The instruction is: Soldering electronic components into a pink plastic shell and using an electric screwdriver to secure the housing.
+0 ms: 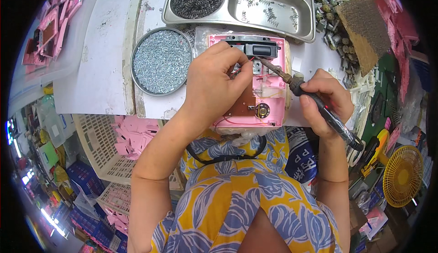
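One pink plastic case (281, 109) lies open on the white surface (107, 47), in front of the person. Inside are one black housing (263, 50), one flat brown board (238, 109) and one round speaker (263, 111). The left hand (214, 77) is over the case, its thumb and index fingers pinched nearly closed on a thin red wire (252, 58). The right hand's (329, 100) fingers curl around the black handle of one soldering iron (294, 85), its metal tip near that wire; I cannot tell if they touch. Left of the case, one round dish (162, 94) brims with small, shiny metal pins. Beyond, one steel tray (237, 26) shows four compartments: three heaped with dark coils, one thinly scattered with springs. Below the surface, a white slatted crate (98, 145) holds flat pink pieces.
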`<action>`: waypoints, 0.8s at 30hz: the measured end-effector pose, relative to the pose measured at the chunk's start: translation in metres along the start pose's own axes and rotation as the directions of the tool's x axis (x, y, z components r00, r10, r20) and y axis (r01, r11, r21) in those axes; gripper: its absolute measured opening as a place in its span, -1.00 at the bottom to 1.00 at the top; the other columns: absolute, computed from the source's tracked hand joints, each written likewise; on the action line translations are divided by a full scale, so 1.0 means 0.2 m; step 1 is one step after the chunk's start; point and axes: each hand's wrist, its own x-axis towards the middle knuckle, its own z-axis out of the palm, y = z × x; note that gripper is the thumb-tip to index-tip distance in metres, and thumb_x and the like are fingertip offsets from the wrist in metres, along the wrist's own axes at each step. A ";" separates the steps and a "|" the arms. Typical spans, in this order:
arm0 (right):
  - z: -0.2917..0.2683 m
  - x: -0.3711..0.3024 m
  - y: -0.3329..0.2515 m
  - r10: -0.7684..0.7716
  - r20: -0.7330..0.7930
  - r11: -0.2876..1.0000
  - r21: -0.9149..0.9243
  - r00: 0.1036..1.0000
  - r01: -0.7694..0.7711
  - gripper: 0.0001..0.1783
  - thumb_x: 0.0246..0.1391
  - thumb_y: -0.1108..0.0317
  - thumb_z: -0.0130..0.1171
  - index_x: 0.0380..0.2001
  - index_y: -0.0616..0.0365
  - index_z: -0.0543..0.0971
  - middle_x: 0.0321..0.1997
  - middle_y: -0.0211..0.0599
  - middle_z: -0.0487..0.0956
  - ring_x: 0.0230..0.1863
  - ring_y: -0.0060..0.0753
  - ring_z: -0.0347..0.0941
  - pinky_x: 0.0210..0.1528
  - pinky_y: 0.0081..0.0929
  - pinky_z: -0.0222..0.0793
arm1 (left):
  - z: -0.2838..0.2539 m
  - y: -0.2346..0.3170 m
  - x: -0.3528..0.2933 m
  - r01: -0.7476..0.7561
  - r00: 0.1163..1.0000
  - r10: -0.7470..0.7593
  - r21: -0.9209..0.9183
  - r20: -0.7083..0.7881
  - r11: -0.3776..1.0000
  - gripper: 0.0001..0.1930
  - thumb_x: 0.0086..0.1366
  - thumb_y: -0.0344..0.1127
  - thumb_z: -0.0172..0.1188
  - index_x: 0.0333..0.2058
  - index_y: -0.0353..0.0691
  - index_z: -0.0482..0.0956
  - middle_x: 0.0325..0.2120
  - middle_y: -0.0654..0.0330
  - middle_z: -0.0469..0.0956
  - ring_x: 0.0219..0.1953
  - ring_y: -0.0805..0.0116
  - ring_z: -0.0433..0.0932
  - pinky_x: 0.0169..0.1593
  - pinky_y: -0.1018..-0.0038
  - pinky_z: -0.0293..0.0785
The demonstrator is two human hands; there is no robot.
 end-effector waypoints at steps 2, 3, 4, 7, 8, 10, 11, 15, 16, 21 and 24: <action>-0.01 0.01 0.00 -0.014 0.019 1.000 -0.013 1.000 0.014 -0.78 -0.07 0.45 0.41 -0.30 0.23 0.64 -0.58 -0.37 0.49 -0.59 -0.55 0.30 -0.55 -0.55 0.14 | -0.01 0.00 0.00 -0.001 1.000 0.001 0.019 0.000 1.000 -0.91 0.14 -0.43 0.37 -0.46 -0.29 0.64 -0.62 0.24 0.41 -0.62 0.48 0.34 -0.52 0.50 0.22; -0.01 0.01 0.00 -0.021 0.030 0.999 -0.023 0.999 0.022 -0.78 -0.07 0.45 0.41 -0.30 0.23 0.64 -0.57 -0.36 0.50 -0.59 -0.53 0.31 -0.55 -0.55 0.15 | 0.00 0.00 0.00 0.000 1.000 0.000 0.011 -0.004 1.000 -0.91 0.14 -0.44 0.37 -0.46 -0.29 0.64 -0.62 0.25 0.40 -0.62 0.48 0.34 -0.52 0.50 0.22; -0.01 0.01 0.00 -0.028 0.040 0.999 -0.034 0.999 0.030 -0.77 -0.07 0.45 0.41 -0.30 0.23 0.64 -0.57 -0.35 0.51 -0.59 -0.52 0.32 -0.55 -0.54 0.16 | 0.00 0.00 0.00 0.001 1.000 -0.001 0.003 -0.008 1.000 -0.91 0.14 -0.44 0.37 -0.46 -0.29 0.64 -0.62 0.25 0.40 -0.62 0.48 0.34 -0.53 0.51 0.22; -0.03 0.04 0.02 -0.244 0.123 0.956 -0.135 0.962 0.260 -0.76 -0.09 0.47 0.42 -0.30 0.24 0.64 -0.56 -0.32 0.54 -0.60 -0.48 0.34 -0.56 -0.53 0.19 | 0.00 0.01 0.00 0.002 1.000 -0.002 -0.005 -0.015 1.000 -0.91 0.13 -0.44 0.37 -0.47 -0.29 0.63 -0.63 0.25 0.40 -0.62 0.48 0.33 -0.53 0.50 0.22; -0.04 0.05 0.01 -0.248 0.123 0.956 -0.129 0.961 0.263 -0.76 -0.10 0.47 0.42 -0.30 0.24 0.64 -0.56 -0.31 0.54 -0.60 -0.47 0.34 -0.56 -0.52 0.18 | 0.00 0.01 0.00 0.002 1.000 -0.002 -0.005 -0.015 1.000 -0.91 0.13 -0.44 0.37 -0.47 -0.29 0.63 -0.63 0.25 0.40 -0.62 0.48 0.33 -0.53 0.50 0.22; -0.06 0.04 0.02 -0.259 0.127 0.955 -0.112 0.958 0.273 -0.75 -0.12 0.47 0.42 -0.30 0.25 0.64 -0.56 -0.30 0.55 -0.61 -0.45 0.34 -0.57 -0.52 0.17 | 0.01 0.01 0.00 0.001 1.000 -0.001 -0.004 -0.026 1.000 -0.91 0.13 -0.44 0.37 -0.47 -0.29 0.63 -0.63 0.25 0.40 -0.62 0.48 0.34 -0.53 0.51 0.22; -0.07 0.04 0.02 -0.218 0.109 0.969 -0.096 0.970 0.229 -0.76 -0.12 0.48 0.42 -0.31 0.24 0.64 -0.57 -0.31 0.54 -0.61 -0.46 0.34 -0.57 -0.52 0.16 | 0.01 0.00 -0.01 0.001 1.000 -0.001 -0.003 -0.030 1.000 -0.91 0.13 -0.44 0.37 -0.48 -0.29 0.63 -0.63 0.24 0.40 -0.62 0.48 0.34 -0.53 0.51 0.22; -0.08 0.03 0.01 -0.112 0.082 0.990 -0.077 0.990 0.119 -0.78 -0.13 0.47 0.41 -0.34 0.24 0.65 -0.61 -0.37 0.49 -0.62 -0.49 0.33 -0.59 -0.53 0.14 | 0.01 0.01 0.00 -0.007 0.999 0.009 0.035 -0.032 0.999 -0.90 0.12 -0.44 0.36 -0.49 -0.28 0.61 -0.61 0.21 0.43 -0.61 0.40 0.39 -0.52 0.46 0.28; -0.07 0.04 0.02 -0.104 0.087 0.990 -0.082 0.991 0.111 -0.79 -0.13 0.47 0.41 -0.35 0.24 0.65 -0.62 -0.38 0.48 -0.62 -0.50 0.33 -0.59 -0.53 0.13 | 0.01 0.01 0.00 -0.002 1.000 0.004 0.043 -0.025 0.999 -0.90 0.12 -0.44 0.35 -0.49 -0.27 0.60 -0.59 0.17 0.46 -0.60 0.32 0.43 -0.51 0.40 0.33; -0.05 0.04 0.02 -0.078 0.101 0.992 -0.088 0.992 0.087 -0.80 -0.13 0.44 0.43 -0.37 0.22 0.67 -0.62 -0.39 0.45 -0.63 -0.54 0.33 -0.60 -0.55 0.12 | 0.01 0.01 0.00 -0.002 1.000 0.003 0.045 -0.028 0.999 -0.90 0.12 -0.44 0.34 -0.50 -0.26 0.58 -0.57 0.14 0.48 -0.60 0.26 0.46 -0.50 0.35 0.37; -0.04 0.05 0.02 -0.067 0.107 0.993 -0.087 0.992 0.076 -0.79 -0.12 0.43 0.44 -0.36 0.21 0.67 -0.62 -0.40 0.45 -0.63 -0.55 0.33 -0.60 -0.56 0.11 | 0.01 0.02 0.00 0.002 1.000 0.000 0.050 -0.031 0.999 -0.89 0.12 -0.44 0.35 -0.50 -0.26 0.58 -0.57 0.14 0.48 -0.60 0.26 0.46 -0.50 0.35 0.37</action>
